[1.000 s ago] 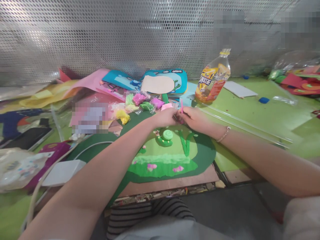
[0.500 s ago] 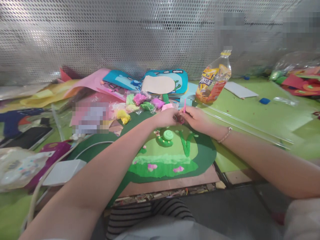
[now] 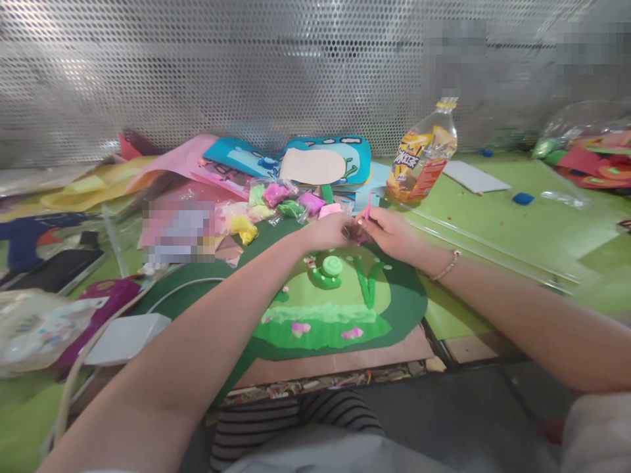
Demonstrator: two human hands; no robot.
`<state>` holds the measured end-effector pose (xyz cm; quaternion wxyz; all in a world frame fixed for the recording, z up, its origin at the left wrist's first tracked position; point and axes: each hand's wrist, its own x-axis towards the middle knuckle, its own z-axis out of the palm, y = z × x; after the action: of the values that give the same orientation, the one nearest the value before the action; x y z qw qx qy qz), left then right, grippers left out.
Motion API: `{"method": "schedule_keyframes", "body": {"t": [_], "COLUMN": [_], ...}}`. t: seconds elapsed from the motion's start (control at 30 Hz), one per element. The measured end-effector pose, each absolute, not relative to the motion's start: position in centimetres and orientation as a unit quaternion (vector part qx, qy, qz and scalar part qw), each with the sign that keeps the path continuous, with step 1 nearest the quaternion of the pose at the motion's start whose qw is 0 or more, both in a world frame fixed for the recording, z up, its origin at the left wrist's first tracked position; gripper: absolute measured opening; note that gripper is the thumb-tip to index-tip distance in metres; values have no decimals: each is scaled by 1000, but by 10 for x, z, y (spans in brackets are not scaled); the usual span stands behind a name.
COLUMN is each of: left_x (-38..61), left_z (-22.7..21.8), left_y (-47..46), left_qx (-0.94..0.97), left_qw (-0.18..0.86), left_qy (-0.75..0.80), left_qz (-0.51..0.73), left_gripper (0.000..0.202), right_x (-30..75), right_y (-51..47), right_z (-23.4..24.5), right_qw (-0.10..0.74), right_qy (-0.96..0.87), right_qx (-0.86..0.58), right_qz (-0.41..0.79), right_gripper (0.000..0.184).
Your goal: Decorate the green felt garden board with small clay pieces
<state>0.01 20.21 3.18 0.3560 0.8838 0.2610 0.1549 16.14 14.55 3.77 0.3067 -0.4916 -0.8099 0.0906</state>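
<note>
My right hand (image 3: 389,231) pinches a thin pink stick (image 3: 369,202) that points upward. Close against its fingertips is my left hand (image 3: 331,230), fingers curled together around something small and hidden. Both hands hover over the top edge of a clay picture on a dark green paper board (image 3: 411,309). On that picture are a green clay snail (image 3: 332,266), dark green V-shaped stems (image 3: 367,282) and a grass strip (image 3: 320,332) with pink flowers. Just behind the hands lie bagged lumps of coloured clay (image 3: 290,209), with yellow clay (image 3: 244,230) to their left.
A tilted iced-tea bottle (image 3: 419,161) stands behind my right hand. Clear rods (image 3: 488,246) and a white board (image 3: 476,177) lie on the right. A phone (image 3: 59,270), white box (image 3: 125,338) and cable (image 3: 73,374) crowd the left. A perforated metal panel (image 3: 246,72) rises behind.
The pink stick and my right hand have shifted slightly right, and the stick leans a little more. My left hand stays almost where it was.
</note>
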Motion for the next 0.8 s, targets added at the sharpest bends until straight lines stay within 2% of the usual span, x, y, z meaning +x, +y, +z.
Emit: {"method": "schedule_keyframes", "body": {"t": [0.8], "left_x": [0], "left_z": [29], "left_y": [203], "left_qx": [885], "left_qw": [353], "left_qy": [255], "left_qz": [162], "left_gripper": [18], "right_x": [163], "right_y": [145], "right_z": [37], "right_qw": [288], "right_qy": [-812], "right_qx": [-501], "right_qz": [85], "right_gripper": [20]}}
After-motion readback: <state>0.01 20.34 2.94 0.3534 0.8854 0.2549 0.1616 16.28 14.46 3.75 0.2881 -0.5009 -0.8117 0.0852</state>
